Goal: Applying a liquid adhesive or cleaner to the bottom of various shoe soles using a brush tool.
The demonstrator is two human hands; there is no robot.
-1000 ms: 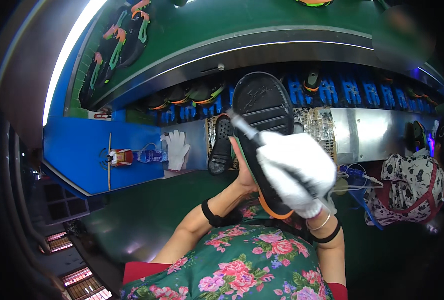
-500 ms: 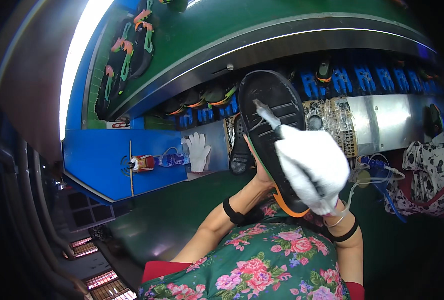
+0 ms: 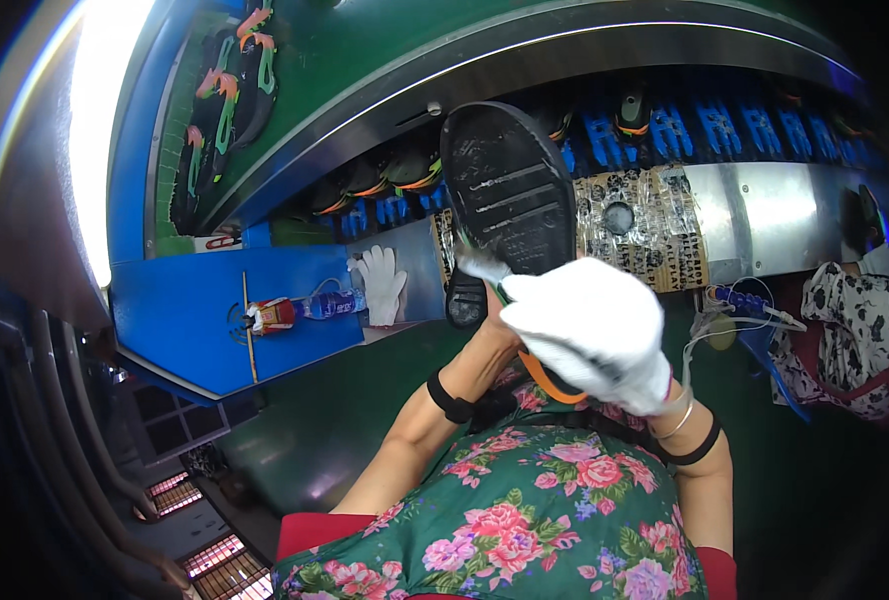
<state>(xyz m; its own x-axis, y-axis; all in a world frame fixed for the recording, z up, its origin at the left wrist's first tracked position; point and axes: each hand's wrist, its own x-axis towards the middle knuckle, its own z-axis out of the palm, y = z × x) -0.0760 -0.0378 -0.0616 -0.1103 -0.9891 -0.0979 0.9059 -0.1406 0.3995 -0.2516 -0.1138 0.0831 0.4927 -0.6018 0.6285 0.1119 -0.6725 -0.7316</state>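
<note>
My left hand (image 3: 500, 328), bare, grips a black shoe sole (image 3: 510, 185) from below and along its left edge; most of its fingers are hidden behind the sole. The sole is tilted up, its grooved face toward me with whitish wet smears, and orange trim at the near end. In a white glove, my right hand (image 3: 595, 325) is closed round a small brush (image 3: 483, 266). The brush's pale bristles lie at the sole's left edge, below the grooves. Behind the sole, another black shoe part (image 3: 465, 300) rests on the bench.
A spare white glove (image 3: 380, 285), a bottle (image 3: 333, 304) and a red-and-white container (image 3: 273, 316) lie on the blue bench (image 3: 175, 320) at left. Shoes on blue holders (image 3: 665, 135) line the back. Patterned cloth (image 3: 845, 320) and blue-ended tubing (image 3: 740, 300) are at right.
The brush has moved from the sole's upper middle down to its left edge. My right hand has shifted left and slightly down. The whole view has shifted a little.
</note>
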